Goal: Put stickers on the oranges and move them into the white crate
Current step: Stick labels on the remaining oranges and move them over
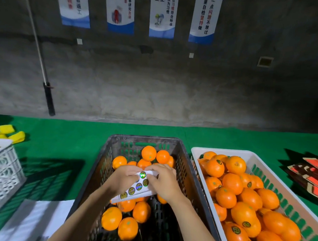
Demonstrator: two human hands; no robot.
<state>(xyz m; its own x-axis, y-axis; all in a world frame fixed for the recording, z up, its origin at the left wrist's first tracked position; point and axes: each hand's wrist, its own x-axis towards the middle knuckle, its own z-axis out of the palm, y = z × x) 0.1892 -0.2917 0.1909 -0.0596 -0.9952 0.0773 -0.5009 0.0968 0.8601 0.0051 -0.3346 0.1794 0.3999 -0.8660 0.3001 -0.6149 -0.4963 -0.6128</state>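
Green felt tabletop (63,134), rough concrete wall behind. Slotted dark crate (189,169) centre: glossy oranges (112,218) inside; above it, left hand (123,179) and right hand (163,182) pinch a white sticker strip (136,187). White crate (224,151) just right, holding stickered oranges.

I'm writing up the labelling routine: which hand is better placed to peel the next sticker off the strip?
Probably the right hand. Its fingertips sit on the sticker strip's upper end beside a sticker, while the left hand grips the strip from the other side, steadying it over the dark crate.
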